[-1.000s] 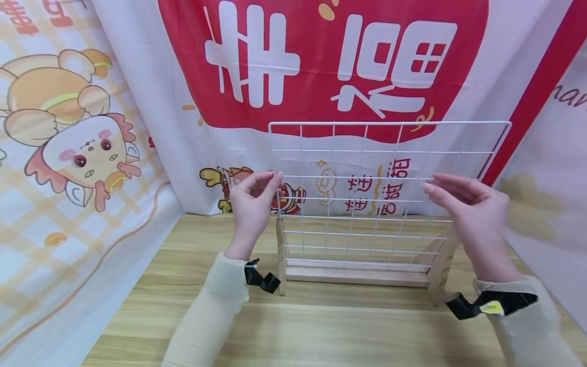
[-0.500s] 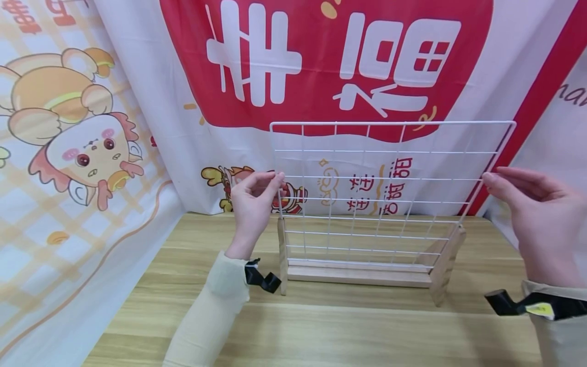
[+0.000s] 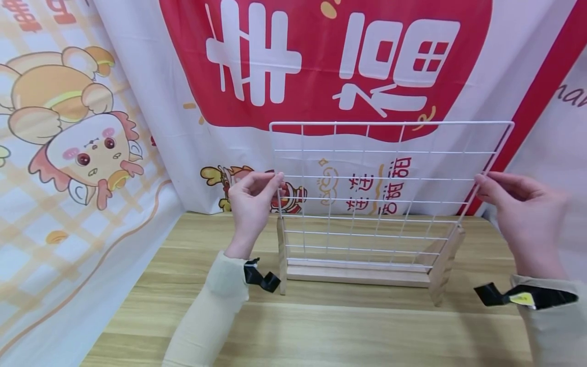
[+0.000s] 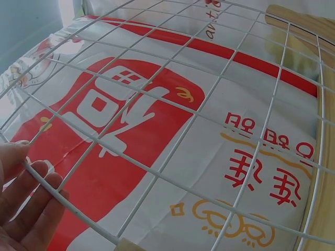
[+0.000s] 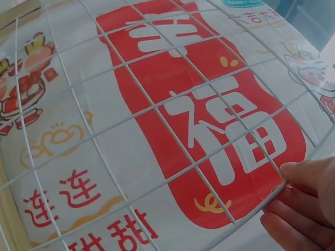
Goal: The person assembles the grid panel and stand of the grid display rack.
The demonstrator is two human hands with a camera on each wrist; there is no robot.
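A white wire grid panel [image 3: 390, 123] stands upright in a pale wooden stand [image 3: 357, 276], its lower side edges set between two wooden end pieces. My left hand [image 3: 249, 206] pinches the panel's left edge wire between thumb and fingers, about halfway up. On the opposite side, my right hand [image 3: 527, 214] has thumb and fingertips at the right edge wire, at nearly the same height. The right wrist view shows that hand's thumb [image 5: 301, 172] on one side of the edge wire and its fingers on the other. Left fingers [image 4: 34, 209] curl at the wire in the left wrist view.
The stand rests on a wood-grain table [image 3: 321, 331]. Behind it hangs a white cloth with a red printed patch [image 3: 316, 56]. A checked cloth with a cartoon animal [image 3: 69, 117] hangs at the left. Each wrist wears a black strap [image 3: 545, 298].
My right hand has moved right from in front of the grid panel, then slightly back left to its right edge wire. The left hand keeps its pinch, and the panel stays put.
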